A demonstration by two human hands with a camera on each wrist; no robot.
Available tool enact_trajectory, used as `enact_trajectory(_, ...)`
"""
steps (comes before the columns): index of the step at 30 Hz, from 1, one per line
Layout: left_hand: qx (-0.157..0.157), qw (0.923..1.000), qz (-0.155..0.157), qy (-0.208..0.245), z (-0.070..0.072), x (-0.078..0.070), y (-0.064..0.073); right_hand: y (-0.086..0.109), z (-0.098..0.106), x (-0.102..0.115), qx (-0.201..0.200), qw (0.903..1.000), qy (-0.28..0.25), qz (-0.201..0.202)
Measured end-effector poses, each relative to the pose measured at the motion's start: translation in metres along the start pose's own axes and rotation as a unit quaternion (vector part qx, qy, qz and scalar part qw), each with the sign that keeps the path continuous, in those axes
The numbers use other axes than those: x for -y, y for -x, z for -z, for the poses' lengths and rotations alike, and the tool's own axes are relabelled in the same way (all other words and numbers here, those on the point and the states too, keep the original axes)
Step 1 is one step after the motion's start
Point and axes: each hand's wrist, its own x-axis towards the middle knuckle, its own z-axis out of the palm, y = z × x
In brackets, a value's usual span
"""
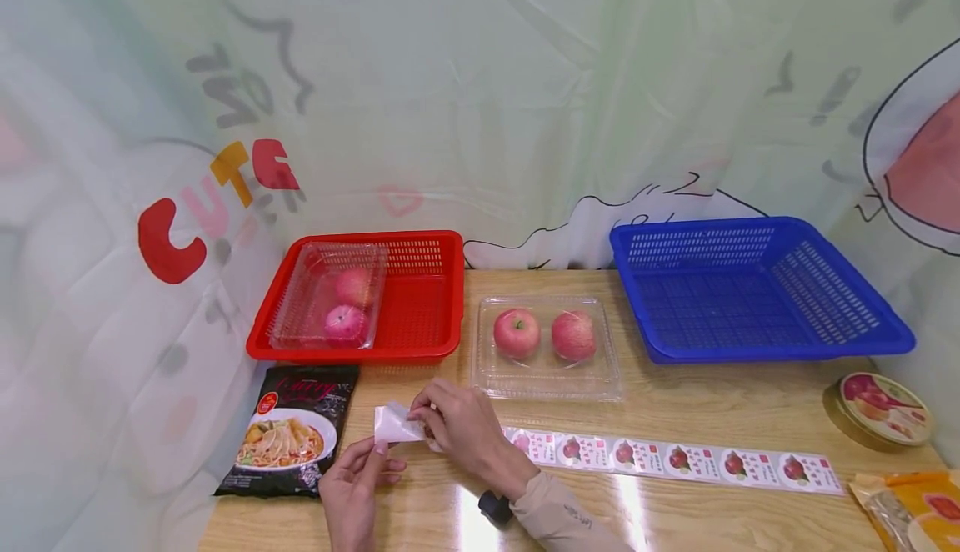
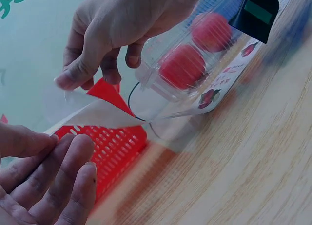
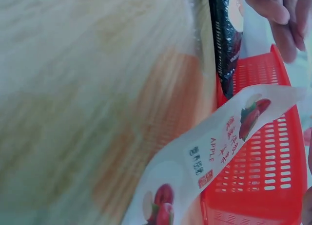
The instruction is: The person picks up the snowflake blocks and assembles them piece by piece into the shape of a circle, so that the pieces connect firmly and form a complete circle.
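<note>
A long strip of apple stickers (image 1: 630, 454) lies across the table, its left end raised between my hands. My left hand (image 1: 356, 485) pinches the lifted end between thumb and forefinger, as the left wrist view also shows. From above, my right hand (image 1: 465, 427) pinches a whitish, translucent flap (image 1: 397, 423) at that end. Printed apples and red lettering show on the curving strip (image 3: 214, 152) in the right wrist view. Behind the strip stands a clear plastic box (image 1: 543, 381) holding two apples (image 1: 517, 333).
A red basket (image 1: 456, 293) at back left holds another clear box (image 1: 307, 285) with apples. A blue basket (image 1: 637, 306) stands at back right. A black noodle packet (image 1: 285, 435) lies left, a round tub (image 1: 885, 406) and an orange packet (image 1: 918, 506) right.
</note>
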Motion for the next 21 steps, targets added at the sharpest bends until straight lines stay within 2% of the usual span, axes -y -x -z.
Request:
enact_trajectory(10,-0.015,0.9998,0.01,0.006,0.001,0.0,-0.001,-0.006,0.01,-0.002,-0.016,0.9998,-0.002,-0.01)
enact_trajectory(21,-0.044,0.9975,0.055,-0.009,0.001,-0.001,-0.002,-0.014,0.029,-0.008,-0.035,0.9991,-0.002,-0.023)
